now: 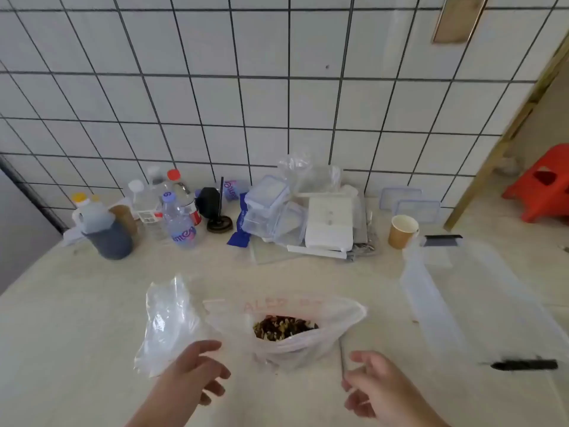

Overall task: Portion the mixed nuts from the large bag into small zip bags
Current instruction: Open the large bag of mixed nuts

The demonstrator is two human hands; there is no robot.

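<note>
Right in front of you, the large bag (295,331) sits on the pale counter (92,318) with its mouth gaping toward you, and the mixed nuts (284,327) lie as a dark heap in its bottom. Faint red lettering runs along its far side, too blurred to read. Just to its left, touching it, a crumpled clear bag (167,325) stands half upright and looks empty, though the glare on the plastic makes that hard to be sure of.

Your left hand (197,369) hovers near the lower edge of the clear bag, fingers loosely spread and slightly curled, gripping nothing. Your right hand (374,386) hangs at the large bag's right side, apart from it, fingers relaxed and bent, also holding nothing.

On your right a long translucent plastic box (431,297) lies on the counter. Beyond it stands a paper cup (402,231), and against the tiled wall (277,87) lean two flat container lids (409,203). At the back centre a heap of clear lidded containers (271,211) sits beside a white box (329,224). Further left, water bottles (180,223) and a jug of dark liquid (101,232) cluster together. An orange plastic stool (542,183) shows through the doorway at far right.
</note>
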